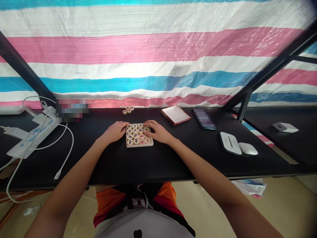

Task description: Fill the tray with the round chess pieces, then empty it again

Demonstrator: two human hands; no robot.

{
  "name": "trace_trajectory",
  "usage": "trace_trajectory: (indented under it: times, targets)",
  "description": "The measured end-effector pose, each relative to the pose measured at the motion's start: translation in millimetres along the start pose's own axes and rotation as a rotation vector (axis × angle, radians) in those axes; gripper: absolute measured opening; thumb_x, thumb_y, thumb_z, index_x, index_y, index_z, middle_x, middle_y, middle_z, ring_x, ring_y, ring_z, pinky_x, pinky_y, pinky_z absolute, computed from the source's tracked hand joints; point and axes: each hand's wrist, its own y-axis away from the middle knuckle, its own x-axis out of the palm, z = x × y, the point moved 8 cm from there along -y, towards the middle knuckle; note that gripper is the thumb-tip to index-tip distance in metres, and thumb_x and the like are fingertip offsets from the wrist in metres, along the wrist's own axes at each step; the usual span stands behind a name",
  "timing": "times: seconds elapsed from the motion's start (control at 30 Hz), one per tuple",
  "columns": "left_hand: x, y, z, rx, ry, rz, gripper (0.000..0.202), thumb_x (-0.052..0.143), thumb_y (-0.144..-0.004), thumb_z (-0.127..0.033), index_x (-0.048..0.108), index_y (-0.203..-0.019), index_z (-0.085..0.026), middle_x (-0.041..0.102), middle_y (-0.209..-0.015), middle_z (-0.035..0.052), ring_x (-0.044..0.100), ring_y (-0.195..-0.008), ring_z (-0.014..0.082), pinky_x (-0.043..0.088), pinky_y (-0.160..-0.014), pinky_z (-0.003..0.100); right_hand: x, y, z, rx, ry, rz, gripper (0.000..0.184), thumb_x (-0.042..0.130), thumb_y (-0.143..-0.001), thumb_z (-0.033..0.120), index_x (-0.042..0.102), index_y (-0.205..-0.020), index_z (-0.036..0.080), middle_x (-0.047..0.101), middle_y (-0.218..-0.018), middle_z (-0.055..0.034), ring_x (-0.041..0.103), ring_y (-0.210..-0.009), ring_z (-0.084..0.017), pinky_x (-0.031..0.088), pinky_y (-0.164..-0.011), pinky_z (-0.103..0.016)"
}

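A small square box (139, 144) full of round wooden chess pieces (137, 135) with red and black marks sits on the black table (138, 162) in front of me. My left hand (115, 130) rests against the box's left side with its fingers curled on the rim. My right hand (158, 132) lies at the box's right side, fingers reaching over the top right pieces. A ring shows on one finger. Several loose pieces (128, 109) lie farther back. The box's lid (175, 114) lies upturned to the right.
A white power strip (34, 134) with plugs and cables (64, 145) covers the left of the table. A blurred phone (204, 118), a white flat device (230, 142) and a white mouse-like object (248, 148) lie on the right. A striped tarpaulin (153, 49) hangs behind.
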Motion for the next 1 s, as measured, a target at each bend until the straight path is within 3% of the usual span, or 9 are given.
trace_trajectory:
  times: [1.0]
  targets:
    - [0.2, 0.1, 0.2, 0.002, 0.0, 0.002, 0.04, 0.035, -0.092, -0.027, 0.052, -0.128, -0.022, 0.06, -0.123, 0.006, 0.052, -0.113, 0.0239, 0.045, -0.092, 0.036, 0.8, -0.2, -1.8, -0.007, -0.011, 0.006, 0.038, 0.056, -0.087, 0.041, 0.059, -0.121, 0.024, 0.053, -0.126, -0.0091, 0.053, -0.117, -0.024, 0.042, -0.103, -0.042]
